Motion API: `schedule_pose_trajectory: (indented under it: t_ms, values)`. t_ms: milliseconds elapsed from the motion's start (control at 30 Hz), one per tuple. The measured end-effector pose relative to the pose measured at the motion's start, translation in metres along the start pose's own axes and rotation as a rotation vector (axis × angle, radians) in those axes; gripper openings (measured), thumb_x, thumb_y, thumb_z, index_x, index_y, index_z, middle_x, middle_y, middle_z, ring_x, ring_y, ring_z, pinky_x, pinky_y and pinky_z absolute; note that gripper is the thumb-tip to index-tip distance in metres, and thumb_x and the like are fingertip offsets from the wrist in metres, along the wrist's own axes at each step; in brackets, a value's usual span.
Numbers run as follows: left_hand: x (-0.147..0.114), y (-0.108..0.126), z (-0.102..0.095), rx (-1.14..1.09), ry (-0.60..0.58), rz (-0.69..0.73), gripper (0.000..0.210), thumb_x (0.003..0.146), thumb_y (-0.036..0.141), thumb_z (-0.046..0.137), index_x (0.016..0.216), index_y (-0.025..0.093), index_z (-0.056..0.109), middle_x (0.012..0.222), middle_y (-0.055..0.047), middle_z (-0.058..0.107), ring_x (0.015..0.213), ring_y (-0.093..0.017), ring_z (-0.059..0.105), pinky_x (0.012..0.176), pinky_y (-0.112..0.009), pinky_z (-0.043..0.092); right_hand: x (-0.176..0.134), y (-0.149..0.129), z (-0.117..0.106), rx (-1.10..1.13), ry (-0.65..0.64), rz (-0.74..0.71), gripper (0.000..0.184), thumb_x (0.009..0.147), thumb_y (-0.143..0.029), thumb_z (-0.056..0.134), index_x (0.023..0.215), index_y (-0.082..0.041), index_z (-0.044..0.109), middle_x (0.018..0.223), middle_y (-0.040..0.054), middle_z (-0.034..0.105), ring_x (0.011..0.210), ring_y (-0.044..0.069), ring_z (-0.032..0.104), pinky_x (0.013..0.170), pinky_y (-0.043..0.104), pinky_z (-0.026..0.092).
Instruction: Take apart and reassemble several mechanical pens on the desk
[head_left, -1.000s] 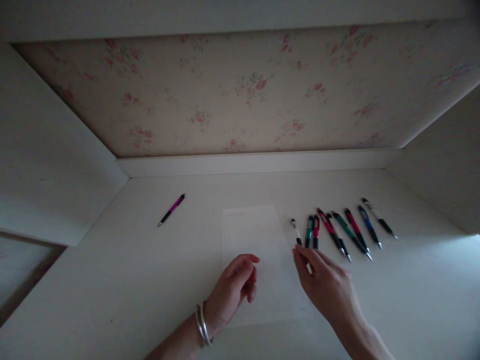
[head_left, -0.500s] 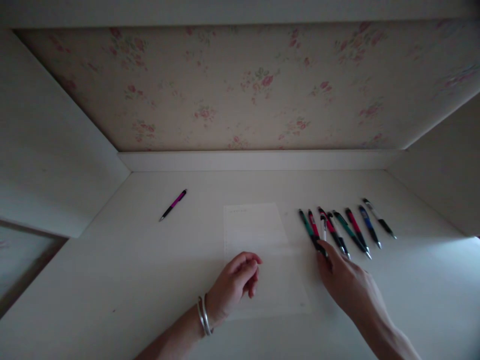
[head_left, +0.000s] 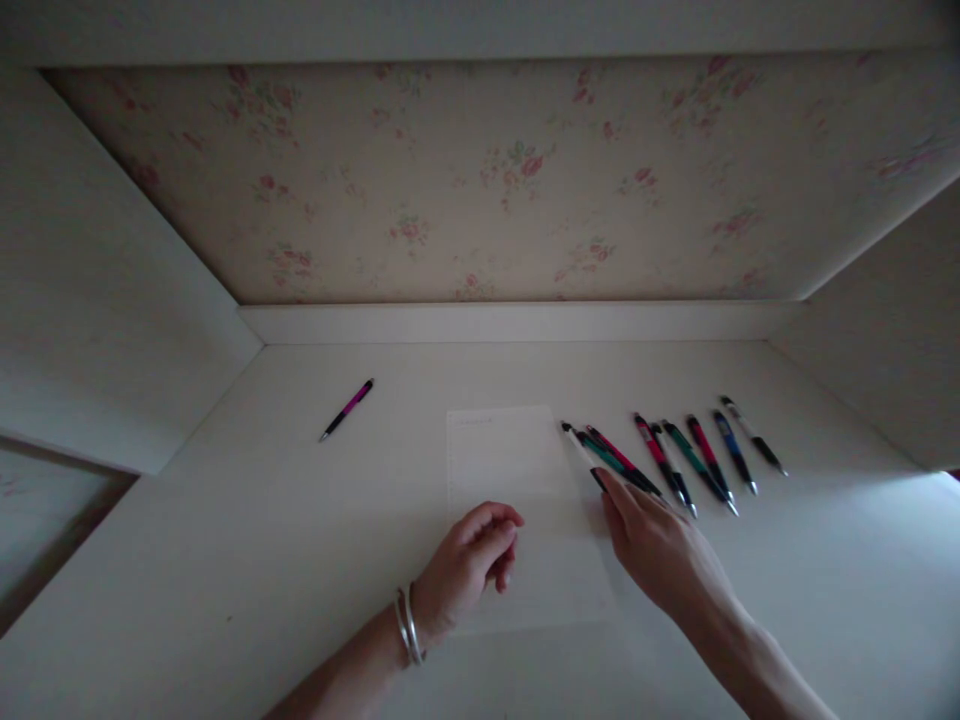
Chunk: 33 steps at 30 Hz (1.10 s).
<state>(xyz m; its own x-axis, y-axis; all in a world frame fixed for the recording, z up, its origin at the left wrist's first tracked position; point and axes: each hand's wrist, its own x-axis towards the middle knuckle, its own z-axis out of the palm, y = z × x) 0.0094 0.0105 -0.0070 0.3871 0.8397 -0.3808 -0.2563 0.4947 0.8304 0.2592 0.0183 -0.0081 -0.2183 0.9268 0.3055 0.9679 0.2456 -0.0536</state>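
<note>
My right hand [head_left: 660,545] has its fingers closed on a white pen [head_left: 576,442] with a black grip; the pen's lower end is hidden by the fingers. Beside and partly under that pen lie a green pen [head_left: 604,455] and a red pen [head_left: 611,447], their lower parts close to my fingers. My left hand [head_left: 472,560], with two silver bangles [head_left: 407,627] at the wrist, rests loosely curled over the lower left of a white sheet of paper [head_left: 502,460]. Nothing shows between its fingers.
To the right lie several more pens, among them a red pen [head_left: 709,452], a blue pen [head_left: 733,450] and a white-and-black pen [head_left: 754,435]. A purple pen [head_left: 347,408] lies alone at the left of the white desk [head_left: 300,540]. Floral wallpaper [head_left: 450,190] covers the back.
My right hand has moved left with the white pen. The green and red pens beside it have shifted left and tilted more. My left hand has stayed in place.
</note>
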Motion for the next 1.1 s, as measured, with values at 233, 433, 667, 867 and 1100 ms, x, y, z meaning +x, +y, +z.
schedule_pose_trajectory:
  t_ms: [233,433,667,867,1100]
  values:
    - [-0.001,0.001,0.000,0.038,-0.007,-0.015,0.034,0.081,0.045,0.067,0.096,0.014,0.062,0.071,0.002,0.053,0.054,-0.008,0.048,0.051,-0.023,0.035,0.005,0.012,0.007,-0.181,-0.041,0.190,0.031,0.094,-0.022,0.048,0.118,-0.020,0.068,0.098,0.0062,0.078,0.069,0.021,0.073,0.052,0.026,0.048]
    - [-0.001,-0.001,-0.001,0.027,-0.003,-0.018,0.035,0.081,0.046,0.068,0.096,0.015,0.063,0.070,0.002,0.054,0.054,-0.008,0.048,0.051,-0.023,0.035,0.004,0.028,0.004,-0.199,-0.057,0.312,0.033,0.089,-0.026,0.053,0.117,-0.024,0.071,0.090,0.0063,0.080,0.055,0.019,0.069,0.046,0.026,0.040]
    - [0.001,-0.002,-0.001,0.052,0.004,-0.017,0.030,0.081,0.042,0.066,0.091,0.014,0.063,0.069,0.002,0.053,0.052,-0.008,0.048,0.050,-0.022,0.035,0.007,0.038,-0.001,-0.226,-0.107,0.436,0.035,0.088,-0.033,0.055,0.117,-0.029,0.072,0.082,0.0084,0.080,0.053,0.024,0.070,0.044,0.030,0.043]
    - [-0.002,0.000,0.004,0.147,-0.041,0.013,0.031,0.083,0.044,0.065,0.088,0.014,0.062,0.070,0.001,0.055,0.056,-0.010,0.053,0.055,-0.024,0.042,0.004,0.034,0.002,-0.209,-0.103,0.433,0.037,0.092,-0.045,0.052,0.119,-0.030,0.071,0.072,0.0100,0.078,0.048,0.029,0.068,0.041,0.033,0.044]
    - [-0.007,0.061,-0.043,0.617,0.201,0.213,0.034,0.088,0.047,0.055,0.094,0.016,0.065,0.065,-0.001,0.060,0.063,-0.017,0.059,0.064,-0.028,0.047,-0.006,0.037,0.012,-0.183,0.012,0.369,0.034,0.091,-0.049,0.054,0.116,-0.034,0.072,0.070,0.0048,0.078,0.047,0.025,0.068,0.039,0.027,0.040]
